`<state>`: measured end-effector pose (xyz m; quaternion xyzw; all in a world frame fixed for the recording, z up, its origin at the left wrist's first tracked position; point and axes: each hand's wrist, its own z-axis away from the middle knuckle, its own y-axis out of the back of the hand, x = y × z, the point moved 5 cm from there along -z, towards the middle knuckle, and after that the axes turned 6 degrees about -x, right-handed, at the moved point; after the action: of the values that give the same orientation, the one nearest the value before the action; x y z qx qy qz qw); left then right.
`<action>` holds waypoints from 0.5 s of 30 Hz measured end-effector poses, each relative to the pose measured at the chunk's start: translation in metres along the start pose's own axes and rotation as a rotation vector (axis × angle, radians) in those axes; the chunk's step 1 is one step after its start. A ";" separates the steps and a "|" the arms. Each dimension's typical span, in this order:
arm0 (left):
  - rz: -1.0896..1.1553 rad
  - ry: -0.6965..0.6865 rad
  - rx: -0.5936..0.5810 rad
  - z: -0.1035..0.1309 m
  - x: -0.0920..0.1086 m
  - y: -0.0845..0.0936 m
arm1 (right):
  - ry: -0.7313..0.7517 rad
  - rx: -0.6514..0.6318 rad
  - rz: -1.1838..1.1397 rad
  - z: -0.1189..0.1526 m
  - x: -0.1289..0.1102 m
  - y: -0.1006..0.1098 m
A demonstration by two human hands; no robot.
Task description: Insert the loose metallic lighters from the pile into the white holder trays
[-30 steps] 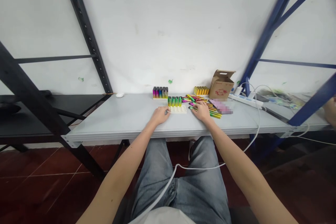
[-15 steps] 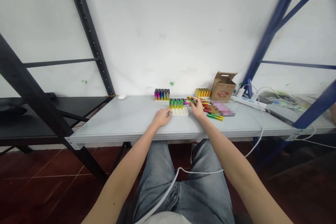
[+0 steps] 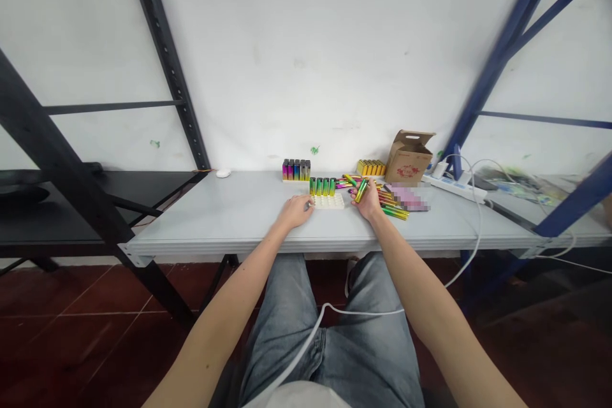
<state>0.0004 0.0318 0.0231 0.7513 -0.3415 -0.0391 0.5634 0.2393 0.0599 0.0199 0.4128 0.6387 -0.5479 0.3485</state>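
Note:
A white tray (image 3: 329,201) with rows of round holes lies on the table. Several shiny green-and-yellow tubes (image 3: 322,187) stand upright in its far row. My left hand (image 3: 294,210) rests at the tray's left end, fingers closed on its edge. In my right hand (image 3: 369,201), just right of the tray, is a slim green-and-yellow tube (image 3: 361,190), tilted. More than one may be in this grip; the fingers partly hide it. Loose metallic tubes (image 3: 394,211) in green, gold, red and purple lie in a pile beside and behind that hand.
Behind stand a block of purple-and-blue tubes (image 3: 296,170) and a block of yellow tubes (image 3: 371,167). A cardboard box (image 3: 409,159), a blurred pink packet (image 3: 411,197) and a power strip (image 3: 454,187) are on the right. A white cable (image 3: 354,313) crosses my lap.
My right hand has drawn back slightly from the pile and turned, bringing the green-and-yellow tube into clearer view. My left hand stays at the tray.

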 end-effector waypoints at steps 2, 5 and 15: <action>0.004 -0.004 0.008 0.000 -0.001 0.000 | -0.006 -0.023 -0.019 0.001 0.000 0.000; 0.014 -0.007 0.013 -0.001 -0.001 -0.001 | -0.012 -0.036 -0.025 0.002 -0.001 -0.001; 0.009 -0.018 0.013 -0.001 -0.002 -0.001 | -0.154 0.029 -0.107 -0.001 0.003 -0.010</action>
<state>0.0000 0.0337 0.0221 0.7531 -0.3501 -0.0413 0.5556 0.2294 0.0608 0.0218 0.3398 0.6232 -0.6051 0.3607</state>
